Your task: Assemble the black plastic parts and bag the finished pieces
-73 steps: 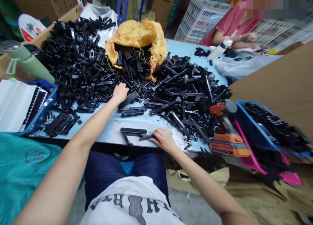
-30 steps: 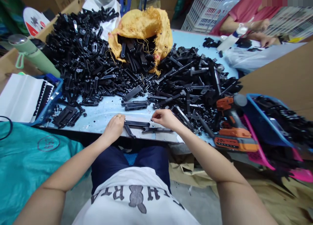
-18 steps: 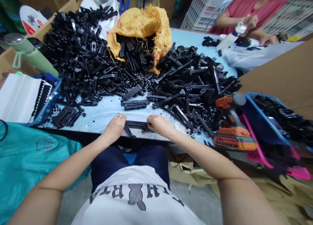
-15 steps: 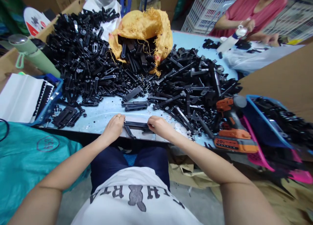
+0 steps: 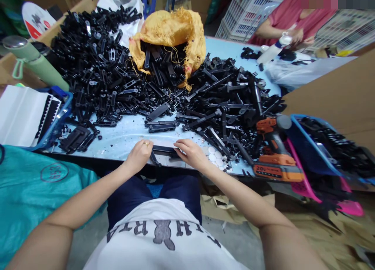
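Observation:
A long black plastic bar (image 5: pixel 164 149) with a shorter hinged arm hanging from its left part spans the space between my hands at the table's front edge. My left hand (image 5: pixel 141 153) is closed around its left end. At the other end, my right hand (image 5: pixel 190 152) pinches the bar between thumb and fingers. Just beyond my hands, a few assembled black bars (image 5: pixel 162 126) lie side by side on the light blue table top (image 5: pixel 123 135). Small details under my fingertips are hidden.
Heaps of black plastic parts (image 5: pixel 96 67) cover the table's back, around a yellow sack (image 5: pixel 166 27). An orange cordless drill (image 5: pixel 277 170) lies right, beside a blue basket (image 5: pixel 319 152). A green bottle (image 5: pixel 38 63) stands left. A co-worker in a red top (image 5: pixel 281 24) handles something across the table.
My hands have drawn slightly closer together along the bar, and the right fingers have shifted their hold. The view has moved a little. The co-worker's hands have come together.

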### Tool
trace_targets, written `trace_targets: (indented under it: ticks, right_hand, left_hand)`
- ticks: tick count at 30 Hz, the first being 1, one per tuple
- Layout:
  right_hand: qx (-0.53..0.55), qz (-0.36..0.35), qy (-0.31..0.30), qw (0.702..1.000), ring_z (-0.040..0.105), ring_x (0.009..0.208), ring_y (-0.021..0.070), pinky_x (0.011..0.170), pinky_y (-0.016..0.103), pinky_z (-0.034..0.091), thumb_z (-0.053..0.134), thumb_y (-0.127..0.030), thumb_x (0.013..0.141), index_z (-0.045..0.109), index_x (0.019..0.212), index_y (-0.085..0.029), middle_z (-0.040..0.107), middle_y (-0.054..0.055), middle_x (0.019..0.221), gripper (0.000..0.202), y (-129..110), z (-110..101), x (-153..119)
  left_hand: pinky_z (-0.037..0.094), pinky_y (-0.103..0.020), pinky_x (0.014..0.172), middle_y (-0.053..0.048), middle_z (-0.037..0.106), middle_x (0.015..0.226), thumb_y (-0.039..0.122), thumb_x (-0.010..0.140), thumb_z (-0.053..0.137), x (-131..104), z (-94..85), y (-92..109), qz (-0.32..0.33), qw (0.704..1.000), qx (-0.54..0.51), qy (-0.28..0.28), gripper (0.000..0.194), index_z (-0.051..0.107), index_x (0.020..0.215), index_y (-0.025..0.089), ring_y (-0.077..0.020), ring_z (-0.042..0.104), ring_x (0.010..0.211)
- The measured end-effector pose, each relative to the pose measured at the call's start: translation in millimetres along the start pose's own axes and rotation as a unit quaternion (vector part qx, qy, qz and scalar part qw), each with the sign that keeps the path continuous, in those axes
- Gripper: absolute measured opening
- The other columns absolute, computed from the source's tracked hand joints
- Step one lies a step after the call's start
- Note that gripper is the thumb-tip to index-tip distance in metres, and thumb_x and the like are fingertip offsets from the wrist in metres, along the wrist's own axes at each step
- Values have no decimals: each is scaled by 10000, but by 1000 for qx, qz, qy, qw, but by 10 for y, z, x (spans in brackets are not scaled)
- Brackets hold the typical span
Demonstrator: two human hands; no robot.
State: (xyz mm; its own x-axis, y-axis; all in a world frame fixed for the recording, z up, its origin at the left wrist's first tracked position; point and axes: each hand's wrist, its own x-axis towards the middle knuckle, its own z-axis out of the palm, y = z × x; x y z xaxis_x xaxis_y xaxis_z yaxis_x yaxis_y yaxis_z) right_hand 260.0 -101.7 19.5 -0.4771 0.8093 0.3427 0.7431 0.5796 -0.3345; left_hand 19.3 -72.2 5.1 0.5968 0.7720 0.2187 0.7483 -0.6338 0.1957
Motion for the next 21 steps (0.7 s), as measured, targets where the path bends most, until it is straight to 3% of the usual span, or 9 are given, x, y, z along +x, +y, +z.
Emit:
trace_targets:
  ticks: [2, 5, 7, 9, 11, 17, 21]
  right_hand:
    - [26, -21, 22, 999, 568, 986, 190, 847, 335, 491, 428, -266, 921, 563, 1151, -178, 603, 115, 1082, 281, -135, 125, 107]
    - [53, -60, -4, 997, 523, 1106, 209, 908, 372, 468, 410, -334, 932, 450, 1309, -205, 517, 124, 1267, 400, -291, 390, 256]
    - [69, -64, -19, 995, 512, 1123, 209, 922, 375, 460, 389, -354, 940, 399, 1355, -208, 517, 121, 1272, 440, -322, 550, 302]
    - [79, -52, -19, 995, 521, 1093, 199, 915, 362, 461, 368, -342, 948, 386, 1367, -204, 557, 109, 1213, 442, -308, 656, 298]
    - [63, -40, -23, 997, 527, 1043, 204, 892, 365, 467, 362, -343, 949, 403, 1360, -186, 570, 113, 1182, 442, -285, 707, 273]
    - [-10, -16, -59, 998, 523, 956, 225, 837, 396, 476, 345, -373, 945, 456, 1323, -137, 569, 147, 1147, 459, -337, 707, 276]
    - [-13, -56, -26, 998, 461, 1163, 225, 977, 428, 404, 356, -373, 943, 415, 1350, -188, 451, 128, 1340, 451, -267, 493, 64]
  left_hand:
    - [477, -346, 827, -130, 625, 923, 81, 856, 404, -1, 5, 41, -38, 999, -30, 0, 266, 554, 1076, 92, -228, 591, 896]
    - [485, -319, 768, -115, 648, 945, 280, 862, 491, -62, 32, 154, -178, 982, -64, -18, 317, 533, 1131, 118, -223, 623, 867]
    - [482, -321, 715, -96, 669, 857, 378, 842, 500, -124, 65, 264, -251, 963, -54, -80, 305, 602, 1017, 151, -236, 644, 802]
    - [472, -325, 690, -98, 676, 769, 416, 842, 464, -174, 102, 366, -284, 947, -34, -144, 319, 653, 888, 164, -250, 655, 759]
    - [464, -324, 681, -116, 680, 749, 426, 850, 424, -198, 134, 431, -298, 940, -21, -166, 366, 673, 854, 158, -257, 661, 755]
    - [454, -306, 636, -117, 682, 736, 380, 870, 383, -206, 210, 516, -301, 944, -11, -132, 375, 676, 862, 145, -244, 660, 722]
    - [460, -315, 650, -111, 677, 764, 348, 884, 404, -230, 240, 457, -203, 976, -23, -74, 332, 668, 877, 146, -235, 646, 739]
